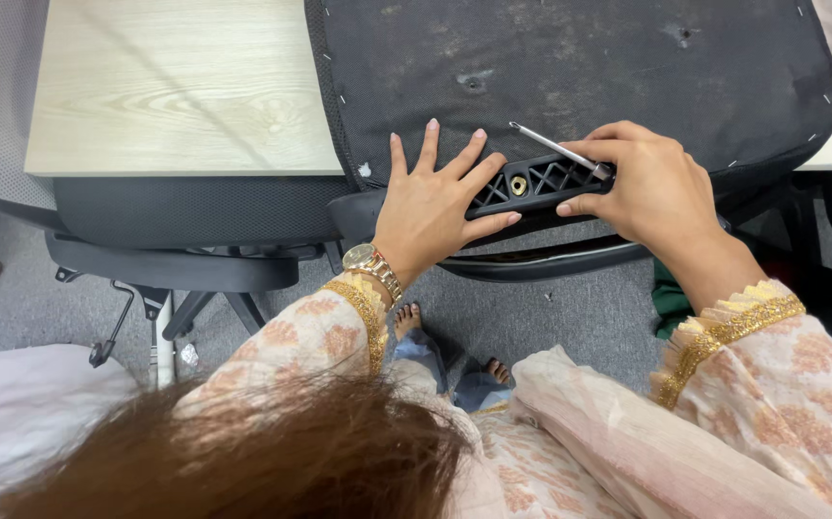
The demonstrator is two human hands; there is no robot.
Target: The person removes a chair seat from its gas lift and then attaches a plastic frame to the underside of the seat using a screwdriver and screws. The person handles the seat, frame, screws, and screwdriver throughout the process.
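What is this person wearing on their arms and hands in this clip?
Both arms are in loose, pale pink sleeves printed with orange-tan floral motifs, each cuff edged with gold scalloped trim. The left hand has a gold-toned wristwatch at the wrist. The right hand is bare, with no gloves or visible rings on either.

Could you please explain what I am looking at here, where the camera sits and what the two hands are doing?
The camera is worn on a person's head and looks straight down, so hair and patterned sleeves fill the bottom. On the wooden table lies an upturned black chair seat, hanging over the edge. The left hand, with a gold watch on its wrist, lies flat against a black plastic bracket on the seat's edge. The right hand grips the bracket's other end and holds a thin metal tool. Below are grey carpet, bare feet and another office chair.
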